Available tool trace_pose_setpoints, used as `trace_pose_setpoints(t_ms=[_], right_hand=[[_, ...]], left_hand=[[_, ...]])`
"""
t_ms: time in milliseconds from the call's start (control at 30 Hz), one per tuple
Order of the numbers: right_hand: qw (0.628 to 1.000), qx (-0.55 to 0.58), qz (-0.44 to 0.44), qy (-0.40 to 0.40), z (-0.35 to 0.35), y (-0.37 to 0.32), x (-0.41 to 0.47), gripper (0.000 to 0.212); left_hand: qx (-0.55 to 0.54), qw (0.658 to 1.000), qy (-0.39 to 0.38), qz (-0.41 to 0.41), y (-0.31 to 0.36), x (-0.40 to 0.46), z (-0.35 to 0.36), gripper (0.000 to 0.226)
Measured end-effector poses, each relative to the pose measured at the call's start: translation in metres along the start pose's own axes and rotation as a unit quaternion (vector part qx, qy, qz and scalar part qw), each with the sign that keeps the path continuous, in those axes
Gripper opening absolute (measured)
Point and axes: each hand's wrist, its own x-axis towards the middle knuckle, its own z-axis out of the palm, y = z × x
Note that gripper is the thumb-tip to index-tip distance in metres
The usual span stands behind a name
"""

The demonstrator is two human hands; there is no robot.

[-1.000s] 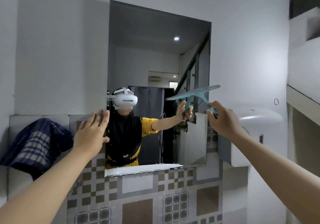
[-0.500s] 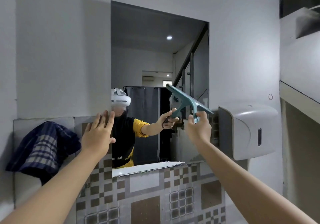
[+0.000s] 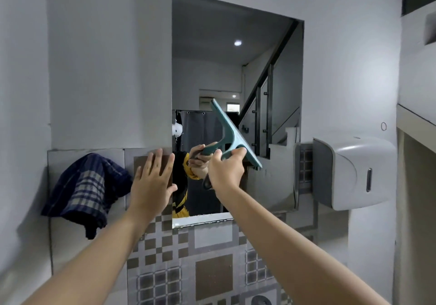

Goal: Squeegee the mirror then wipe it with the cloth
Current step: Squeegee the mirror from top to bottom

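Observation:
A rectangular mirror [image 3: 236, 68] hangs on the grey wall straight ahead. My right hand [image 3: 225, 171] grips the handle of a teal squeegee [image 3: 232, 132] in front of the mirror's lower middle. Its blade runs steeply from upper left to lower right. My left hand [image 3: 151, 182] is flat with fingers spread, against the tiled wall at the mirror's lower left edge. A dark blue checked cloth [image 3: 87, 186] hangs on the wall to the left of that hand.
A grey and white paper dispenser [image 3: 354, 172] juts out from the wall just right of the mirror. Patterned tiles [image 3: 212, 269] cover the wall below. A white ledge [image 3: 415, 118] runs along the right side.
My right hand has carried the squeegee left, from the mirror's right edge toward its middle, and tilted the blade from near level to steep. The left hand has stayed at the mirror's left edge.

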Motion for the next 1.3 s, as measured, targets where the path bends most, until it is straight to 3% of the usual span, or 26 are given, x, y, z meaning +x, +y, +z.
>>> trace_pose_setpoints(t_ms=[233, 400, 667, 933, 1167, 1300], right_hand=[[0.995, -0.045, -0.068, -0.048, 0.032, 0.028, -0.045, 0.016], [0.981, -0.116, -0.142, -0.062, 0.014, 0.05, -0.049, 0.013], [0.89, -0.323, -0.31, -0.089, -0.049, 0.082, -0.008, 0.033], [0.783, -0.429, -0.442, -0.088, -0.111, 0.084, 0.058, 0.042], [0.751, -0.451, -0.474, -0.09, -0.156, 0.086, 0.096, 0.041], [0.757, -0.463, -0.454, -0.081, -0.188, 0.095, 0.115, 0.039]], left_hand=[[-0.002, 1.0, -0.019, -0.005, 0.001, -0.021, 0.011, 0.104], [-0.001, 1.0, -0.025, -0.01, 0.001, -0.03, 0.02, 0.107], [-0.018, 1.0, -0.009, -0.005, 0.002, -0.032, 0.025, 0.104], [-0.008, 1.0, -0.002, -0.004, -0.001, -0.033, 0.03, 0.101], [0.009, 1.0, 0.006, 0.0, -0.003, -0.034, 0.03, 0.099], [0.012, 1.0, 0.004, 0.006, -0.002, -0.032, 0.032, 0.099]])
